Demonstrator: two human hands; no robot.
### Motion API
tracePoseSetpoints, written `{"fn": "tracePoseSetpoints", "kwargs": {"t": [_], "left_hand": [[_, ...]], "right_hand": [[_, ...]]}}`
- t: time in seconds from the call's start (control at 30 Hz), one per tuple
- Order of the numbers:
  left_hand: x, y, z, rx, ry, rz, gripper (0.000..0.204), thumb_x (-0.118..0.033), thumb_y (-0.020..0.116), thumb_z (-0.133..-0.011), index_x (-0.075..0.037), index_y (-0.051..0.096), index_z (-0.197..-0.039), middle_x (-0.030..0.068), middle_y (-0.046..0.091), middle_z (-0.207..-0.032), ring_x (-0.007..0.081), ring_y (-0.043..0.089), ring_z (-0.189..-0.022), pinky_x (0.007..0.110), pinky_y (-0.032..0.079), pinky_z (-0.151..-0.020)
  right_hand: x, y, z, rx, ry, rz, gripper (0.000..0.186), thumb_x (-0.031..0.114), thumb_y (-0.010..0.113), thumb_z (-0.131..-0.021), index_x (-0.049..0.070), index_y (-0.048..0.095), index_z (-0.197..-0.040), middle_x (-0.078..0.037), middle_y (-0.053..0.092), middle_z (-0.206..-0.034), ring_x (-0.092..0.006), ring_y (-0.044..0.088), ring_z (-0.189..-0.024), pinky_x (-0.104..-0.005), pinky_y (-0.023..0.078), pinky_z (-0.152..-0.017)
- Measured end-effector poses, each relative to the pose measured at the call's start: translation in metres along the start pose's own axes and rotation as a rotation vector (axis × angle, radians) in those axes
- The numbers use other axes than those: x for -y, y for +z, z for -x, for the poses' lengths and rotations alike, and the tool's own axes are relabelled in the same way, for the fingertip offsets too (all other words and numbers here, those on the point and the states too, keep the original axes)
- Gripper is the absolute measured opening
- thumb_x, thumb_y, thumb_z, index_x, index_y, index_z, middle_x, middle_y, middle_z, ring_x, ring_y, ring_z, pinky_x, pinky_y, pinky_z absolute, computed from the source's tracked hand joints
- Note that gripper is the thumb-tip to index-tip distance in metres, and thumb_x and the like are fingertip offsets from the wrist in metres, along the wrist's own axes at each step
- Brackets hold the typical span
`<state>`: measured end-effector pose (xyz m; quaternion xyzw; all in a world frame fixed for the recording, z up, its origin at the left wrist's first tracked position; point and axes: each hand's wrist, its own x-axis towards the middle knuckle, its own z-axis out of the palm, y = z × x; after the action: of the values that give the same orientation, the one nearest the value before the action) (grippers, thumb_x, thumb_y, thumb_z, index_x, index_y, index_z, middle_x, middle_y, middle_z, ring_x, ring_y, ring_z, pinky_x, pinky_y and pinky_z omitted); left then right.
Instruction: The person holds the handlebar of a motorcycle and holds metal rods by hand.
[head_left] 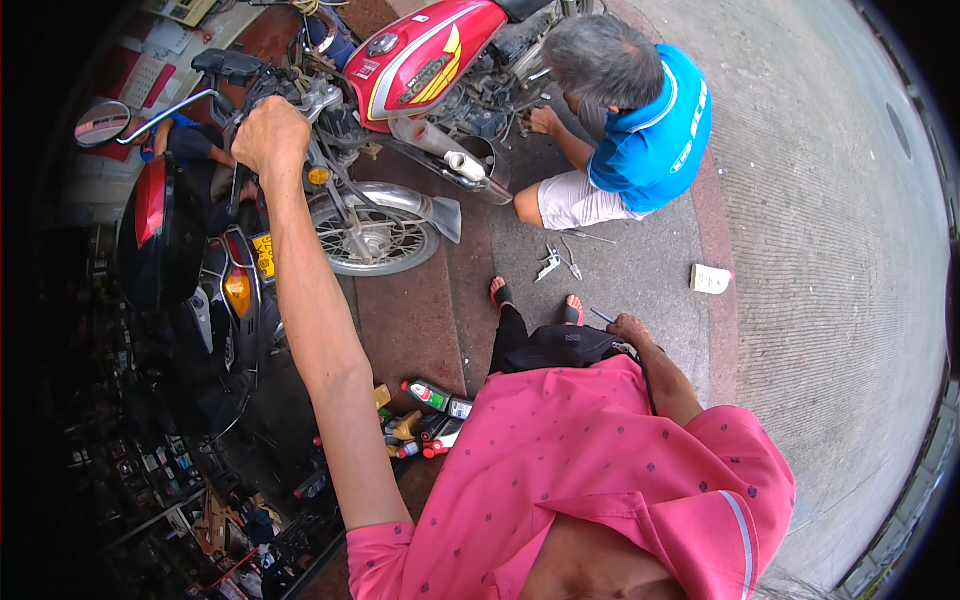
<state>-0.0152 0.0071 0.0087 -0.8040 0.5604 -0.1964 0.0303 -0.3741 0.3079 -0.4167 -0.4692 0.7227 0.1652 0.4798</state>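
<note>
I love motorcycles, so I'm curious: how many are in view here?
2 clearly: a red-tanked motorcycle, held at the front by the left hand, and a black motorcycle at the picture's left. Others may be hidden in the darkness there.

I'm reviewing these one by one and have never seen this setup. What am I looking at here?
There is no machine: a person works with bare hands. The single picture comes from a wide fisheye camera on their head, looking down, so edges bend and their own pink shirt fills the bottom. The left hand is closed on the steering end of a red motorcycle; its palm side is hidden. The right hand holds something thin, too small to identify. Metal tools and a white container are on the ground. The crouching person in a blue shirt is someone else.
</note>
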Motion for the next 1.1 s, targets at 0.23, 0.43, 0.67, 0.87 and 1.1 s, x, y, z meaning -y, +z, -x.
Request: {"fn": "tracePoseSetpoints", "kwargs": {"t": [0.23,0.43,0.67,0.87,1.1], "left_hand": [[0.0007,0.0005,-0.0013,-0.002,-0.001,-0.006,0.025,-0.018,0.048,-0.077,-0.006,0.066,-0.090,0.0153,0.062,-0.095,0.0295,0.060,-0.091,0.038,0.047,-0.075],[-0.0005,-0.0011,-0.0006,0.006,-0.002,-0.005,0.025,-0.018,0.049,-0.077,-0.006,0.066,-0.090,0.0154,0.062,-0.095,0.0297,0.060,-0.092,0.038,0.047,-0.076],[-0.0007,-0.0007,-0.0017,0.006,-0.005,-0.015,0.024,-0.017,0.049,-0.077,-0.006,0.066,-0.091,0.0148,0.062,-0.095,0.0294,0.060,-0.092,0.037,0.047,-0.075],[0.0010,0.0016,-0.0033,-0.012,-0.008,-0.009,0.024,-0.017,0.049,-0.076,-0.006,0.066,-0.089,0.0153,0.063,-0.093,0.0297,0.060,-0.090,0.038,0.047,-0.074],[0.0006,0.0064,-0.0039,-0.044,0.014,0.003,0.025,-0.016,0.047,-0.076,-0.006,0.066,-0.088,0.0160,0.063,-0.092,0.0299,0.061,-0.089,0.038,0.048,-0.074]], "right_hand": [[-0.0016,0.0015,-0.0036,0.000,-0.006,0.015,0.038,0.027,0.048,-0.072,0.002,0.061,-0.097,-0.022,0.056,-0.105,-0.0338,0.054,-0.100,-0.0403,0.043,-0.085],[-0.0011,0.0004,-0.0030,0.015,0.009,0.019,0.038,0.026,0.048,-0.072,0.003,0.061,-0.098,-0.022,0.056,-0.106,-0.0339,0.054,-0.100,-0.0403,0.043,-0.085],[0.0011,-0.0036,0.0003,0.013,-0.001,0.005,0.038,0.027,0.049,-0.072,0.003,0.061,-0.099,-0.022,0.056,-0.106,-0.0340,0.054,-0.101,-0.0405,0.043,-0.085],[0.0010,-0.0038,0.0016,0.001,-0.009,-0.005,0.037,0.026,0.048,-0.072,0.002,0.061,-0.096,-0.023,0.056,-0.103,-0.0356,0.055,-0.098,-0.0418,0.043,-0.083],[-0.0021,-0.0016,-0.0033,0.011,-0.010,-0.009,0.037,0.025,0.047,-0.072,0.000,0.061,-0.095,-0.024,0.056,-0.102,-0.0364,0.054,-0.098,-0.0423,0.043,-0.083]]}}
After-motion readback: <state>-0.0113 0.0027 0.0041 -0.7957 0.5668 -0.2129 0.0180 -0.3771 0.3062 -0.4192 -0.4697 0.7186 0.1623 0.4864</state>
